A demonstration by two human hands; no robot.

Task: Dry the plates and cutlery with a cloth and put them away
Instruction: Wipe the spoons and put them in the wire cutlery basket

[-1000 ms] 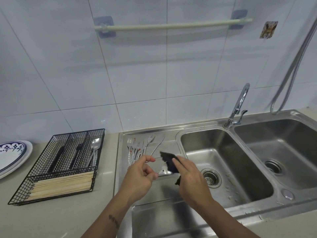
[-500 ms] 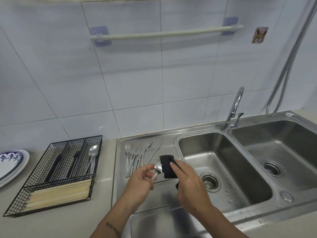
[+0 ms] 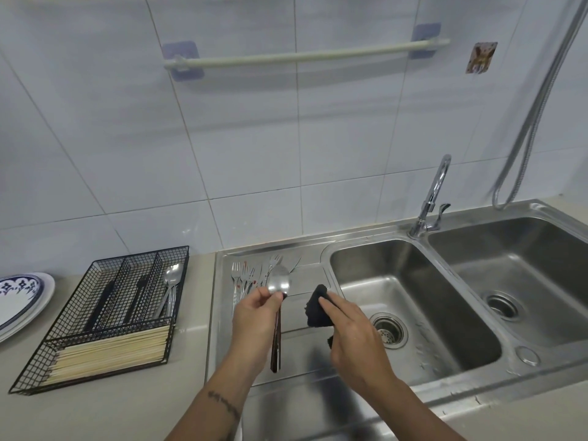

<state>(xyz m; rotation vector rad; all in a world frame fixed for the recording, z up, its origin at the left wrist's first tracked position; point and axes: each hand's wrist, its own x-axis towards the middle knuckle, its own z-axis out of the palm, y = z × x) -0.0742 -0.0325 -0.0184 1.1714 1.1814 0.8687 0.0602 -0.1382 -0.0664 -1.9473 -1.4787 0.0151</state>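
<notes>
Over the draining board [image 3: 305, 345], left hand [image 3: 254, 323] pinches spoon [image 3: 277, 308] at the neck, bowl up, handle hanging toward the person. Right hand [image 3: 353, 338] grips dark cloth [image 3: 316, 308] just beside it, apart. Wire cutlery basket [image 3: 105, 316] lies leftward, nearer the left hand.

- A steel spoon [image 3: 278, 283] stands upright above the draining board, bowl up, handle hanging down, pinched at its neck by the left hand [image 3: 253, 323].
- A dark cloth [image 3: 316, 310] is bunched in the right hand [image 3: 356, 338], just beside the spoon, not touching it.
- Forks [image 3: 245, 278] lie together on the draining board.
- A black wire tray [image 3: 105, 316] on the table holds spoons [image 3: 171, 281], dark-handled pieces and pale chopsticks [image 3: 111, 351].
- A blue-patterned plate [image 3: 19, 297] rests at the table's left edge.
</notes>
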